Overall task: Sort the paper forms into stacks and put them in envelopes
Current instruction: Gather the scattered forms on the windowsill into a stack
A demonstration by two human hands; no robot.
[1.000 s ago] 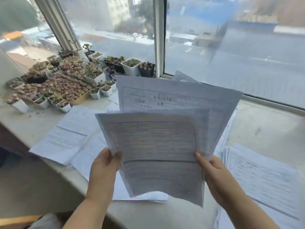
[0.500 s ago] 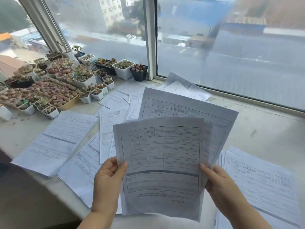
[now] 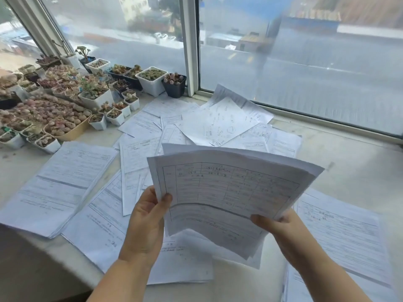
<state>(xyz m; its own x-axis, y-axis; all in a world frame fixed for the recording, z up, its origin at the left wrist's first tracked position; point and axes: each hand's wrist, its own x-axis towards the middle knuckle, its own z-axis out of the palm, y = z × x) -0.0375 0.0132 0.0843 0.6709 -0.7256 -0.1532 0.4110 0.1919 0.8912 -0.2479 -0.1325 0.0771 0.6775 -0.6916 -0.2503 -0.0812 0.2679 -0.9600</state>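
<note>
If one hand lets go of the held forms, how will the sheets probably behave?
The held forms already bow between the left hand and right hand, so they would likely droop. Their edges are fanned unevenly, so loose sheets may slide apart. They look light and easily creased.

The held forms [image 3: 229,192] now tilt flatter and lower, with both sheets squared together, uncovering scattered papers [image 3: 218,125] beyond.

both forearms are bare, left hand [image 3: 146,223] and right hand [image 3: 281,227] ungloved.
</note>
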